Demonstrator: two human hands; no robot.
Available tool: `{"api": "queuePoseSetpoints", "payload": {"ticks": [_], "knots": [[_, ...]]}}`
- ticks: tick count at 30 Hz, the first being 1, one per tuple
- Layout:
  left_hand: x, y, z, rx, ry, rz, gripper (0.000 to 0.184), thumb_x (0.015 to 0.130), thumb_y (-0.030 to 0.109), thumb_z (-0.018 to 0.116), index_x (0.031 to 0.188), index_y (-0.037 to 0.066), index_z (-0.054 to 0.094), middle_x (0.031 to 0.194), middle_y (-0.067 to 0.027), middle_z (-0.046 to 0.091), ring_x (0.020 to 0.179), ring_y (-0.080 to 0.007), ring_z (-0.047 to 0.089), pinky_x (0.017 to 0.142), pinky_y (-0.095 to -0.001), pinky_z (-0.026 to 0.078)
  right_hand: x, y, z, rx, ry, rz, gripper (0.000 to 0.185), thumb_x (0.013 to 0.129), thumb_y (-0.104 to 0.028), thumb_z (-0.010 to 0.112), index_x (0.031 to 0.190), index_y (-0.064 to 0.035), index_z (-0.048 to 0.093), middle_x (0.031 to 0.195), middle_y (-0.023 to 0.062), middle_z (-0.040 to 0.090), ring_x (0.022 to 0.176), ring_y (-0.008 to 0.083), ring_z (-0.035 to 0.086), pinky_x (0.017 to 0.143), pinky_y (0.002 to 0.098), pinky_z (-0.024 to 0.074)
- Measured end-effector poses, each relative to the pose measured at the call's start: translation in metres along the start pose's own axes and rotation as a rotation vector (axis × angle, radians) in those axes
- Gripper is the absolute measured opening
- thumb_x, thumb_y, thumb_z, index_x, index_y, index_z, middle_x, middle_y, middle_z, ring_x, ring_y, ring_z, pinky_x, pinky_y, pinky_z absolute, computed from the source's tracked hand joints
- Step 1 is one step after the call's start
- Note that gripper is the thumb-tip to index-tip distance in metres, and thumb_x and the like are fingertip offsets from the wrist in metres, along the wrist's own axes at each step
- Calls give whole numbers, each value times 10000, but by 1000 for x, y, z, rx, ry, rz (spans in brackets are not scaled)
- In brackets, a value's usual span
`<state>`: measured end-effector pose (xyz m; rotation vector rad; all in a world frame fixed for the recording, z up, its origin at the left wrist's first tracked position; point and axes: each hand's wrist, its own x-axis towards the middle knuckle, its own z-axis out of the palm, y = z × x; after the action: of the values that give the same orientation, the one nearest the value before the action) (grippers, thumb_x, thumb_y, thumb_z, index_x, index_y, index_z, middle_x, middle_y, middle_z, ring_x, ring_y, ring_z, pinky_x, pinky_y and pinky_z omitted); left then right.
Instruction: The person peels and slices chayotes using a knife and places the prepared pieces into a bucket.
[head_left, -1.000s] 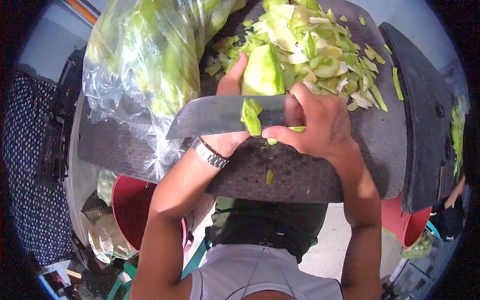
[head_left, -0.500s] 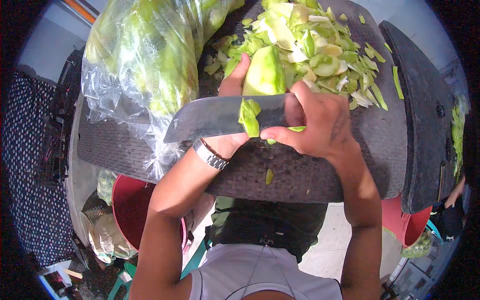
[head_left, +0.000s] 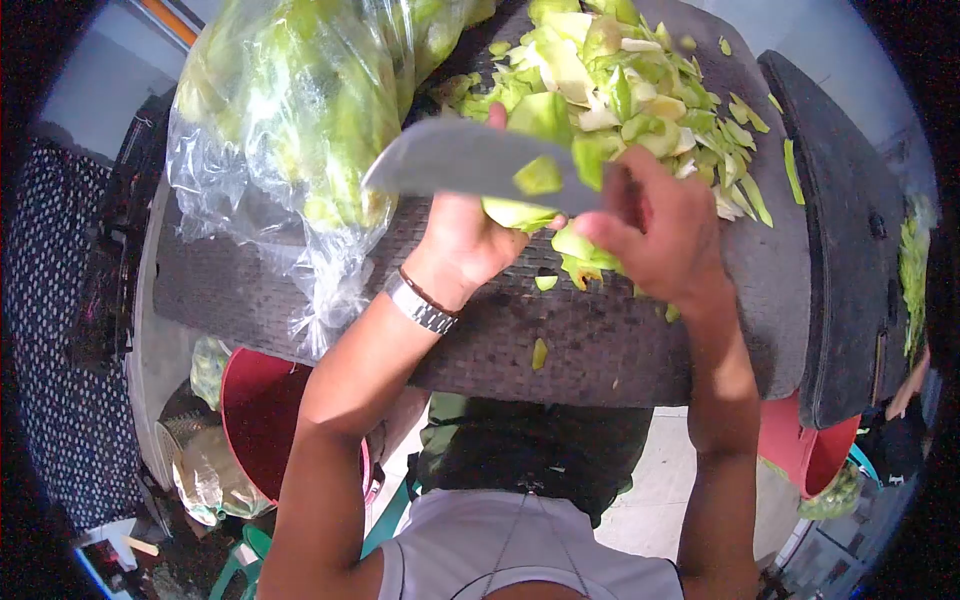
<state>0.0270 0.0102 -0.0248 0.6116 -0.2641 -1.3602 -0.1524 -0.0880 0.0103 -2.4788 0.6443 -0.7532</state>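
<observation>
A wide-bladed knife (head_left: 450, 162) is in my right hand (head_left: 665, 225), its blade pointing left and slightly blurred. A bit of green peel sticks to the blade. Behind the blade, my left hand (head_left: 465, 240) holds a pale green peeled fruit (head_left: 540, 115), which the knife partly covers. Below the knife, near my right thumb, are loose pieces of green peel (head_left: 583, 252). A silver watch is on my left wrist. Just beyond my hands lies a heap of peelings (head_left: 640, 90) on the dark woven surface (head_left: 480, 340).
A clear plastic bag (head_left: 285, 130) of green fruit stands at the left of the surface. Red tubs (head_left: 262, 420) are below its edge on both sides. A dark padded panel (head_left: 845, 240) stands at the right. Part of another person's arm shows at the far right.
The knife and my right hand have moved up and to the right, and the blade has tilted. More peel shows beneath it. My left hand has turned slightly with the fruit.
</observation>
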Motion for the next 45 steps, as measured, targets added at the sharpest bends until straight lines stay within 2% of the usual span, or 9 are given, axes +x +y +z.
{"api": "queuePoseSetpoints", "payload": {"ticks": [4, 14, 20, 24, 27, 31, 35, 37, 45], "knots": [[3, 2, -3, -153, -194, -113, 519, 1076, 499, 468, 1336, 76, 618, 1237, -127, 713, 1124, -272, 693, 1011, -444, 552, -4, -4, 7, -8, -41, -96, 622, 799, -631, 789, 925, -53, 598, 589, 43, 578, 514, 211, 607, 524, 345, 476], [-2, 3, -6, 14, -120, -94, 567, 1049, 554, 454, 1321, 73, 581, 1147, -111, 707, 940, -268, 707, 632, -432, 569, 7, 36, -7, -182, 127, -25, 649, 788, -716, 751, 820, -86, 598, 581, 43, 594, 536, 289, 656, 538, 419, 515], [2, 8, -3, -75, -248, -164, 561, 1069, 536, 439, 1328, 62, 589, 1143, -128, 701, 969, -291, 690, 698, -439, 576, 15, 68, -27, -162, 235, 266, 597, 891, -653, 694, 850, -63, 613, 615, 103, 605, 517, 269, 619, 551, 423, 507], [0, 3, 17, -13, 79, -43, 550, 1067, 542, 458, 1316, 74, 602, 1131, -99, 721, 999, -256, 699, 767, -445, 585, 14, 41, -27, 978, -146, 991, 728, 887, -805, 569, 794, -84, 591, 552, -10, 481, 426, 73, 399, 386, 270, 317], [7, 1, 2, -26, 66, -7, 526, 1065, 532, 478, 1303, 81, 606, 1134, -86, 722, 1011, -235, 695, 809, -446, 582, 7, 12, -17, 1079, -372, 905, 757, 873, -857, 512, 778, -109, 575, 554, -60, 429, 424, 16, 337, 366, 212, 217], [3, 4, 8, 46, 157, 80, 438, 1058, 482, 514, 1202, 91, 645, 1090, -113, 700, 985, -262, 682, 843, -429, 570, 3, 0, -11, 1045, -511, 895, 756, 928, -817, 467, 827, -78, 585, 545, -45, 409, 425, 60, 340, 404, 228, 277], [-1, 0, 14, 37, 153, 103, 381, 1047, 402, 553, 1212, 71, 642, 1095, -121, 701, 1015, -273, 688, 918, -440, 563, -5, 2, 22, 415, -8, 236, 545, 932, -575, 678, 848, -45, 581, 576, 30, 512, 463, 159, 471, 457, 354, 389], [4, -6, 7, -98, 231, 139, 409, 1027, 405, 570, 1215, 48, 638, 1097, -134, 702, 1027, -295, 692, 952, -463, 561, -7, -9, 18, 222, -54, 164, 454, 902, -448, 766, 863, -37, 576, 605, 69, 571, 488, 222, 549, 501, 410, 443], [0, -8, -1, -82, 9, -54, 515, 1001, 540, 571, 1194, 69, 652, 1041, -117, 717, 952, -266, 713, 889, -415, 585, -13, -12, 27, -77, -8, -59, 535, 818, -507, 830, 827, -67, 524, 587, 45, 604, 505, 258, 638, 508, 389, 501]]}}
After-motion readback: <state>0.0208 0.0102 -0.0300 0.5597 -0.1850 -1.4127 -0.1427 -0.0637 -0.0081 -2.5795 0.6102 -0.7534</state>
